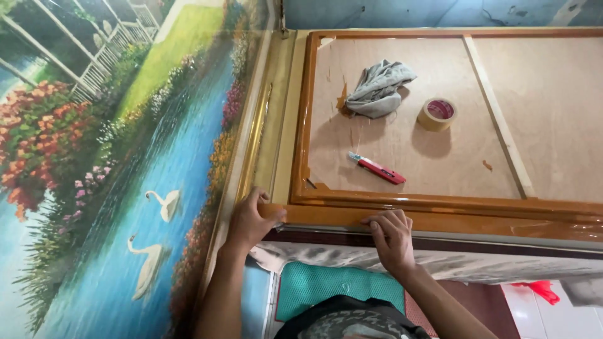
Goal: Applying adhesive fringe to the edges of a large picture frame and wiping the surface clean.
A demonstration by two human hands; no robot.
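While both hands rest on the near rail of the glossy brown wooden frame (440,216), the strip of tan tape (314,215) lies between them along that rail's edge. Left hand (248,220): at the frame's near-left corner, fingers curled over the corner, thumb pressing the tape end down; grip closed onto the corner, nothing lifted. Right hand (392,235): further along the same rail, fingers bent and laid flat on the edge, fingertips pressing on the rail face; grip nearly closed, holding nothing free. Whether the tape runs on under this hand cannot be told.

Key relation: the rail's long axis runs side to side, from the left grip through the right grip and onward to the right, well past both hands. The untouched run of rail lies to the right of the right hand, so the right hand is the nearer one to it.

Beyond the grips, on the plywood back panel (402,144): a red utility knife (377,168) just ahead of the right hand, then a roll of tan tape (437,114), then a grey rag (378,88) farthest. Left of the left grip, a painted picture with swans (125,188).
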